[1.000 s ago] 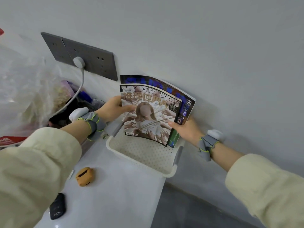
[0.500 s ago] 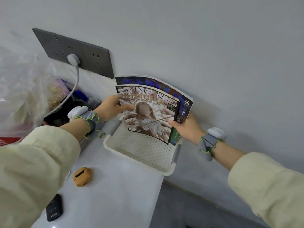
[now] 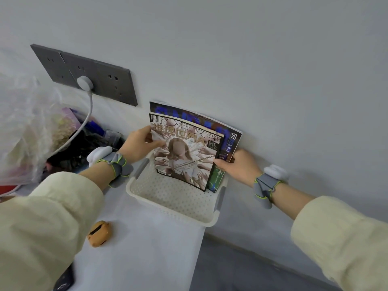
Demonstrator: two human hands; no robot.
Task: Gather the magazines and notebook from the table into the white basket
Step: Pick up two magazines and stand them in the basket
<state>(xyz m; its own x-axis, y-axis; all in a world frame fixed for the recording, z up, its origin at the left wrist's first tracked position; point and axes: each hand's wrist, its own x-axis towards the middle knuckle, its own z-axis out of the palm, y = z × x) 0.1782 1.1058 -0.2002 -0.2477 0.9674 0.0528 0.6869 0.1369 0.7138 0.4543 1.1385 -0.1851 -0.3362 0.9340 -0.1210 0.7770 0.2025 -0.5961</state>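
Grey wall (image 3: 273, 59) behind; magazines (image 3: 189, 156) hide rear of white basket (image 3: 168, 208).

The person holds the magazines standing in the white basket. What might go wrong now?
1. The magazines stand upright and rise far above the low rim of the white basket; once the left hand and right hand let go, they may slump forward or fall out.
2. The basket sits at the right edge of the table, so a push from either hand might slide it off.
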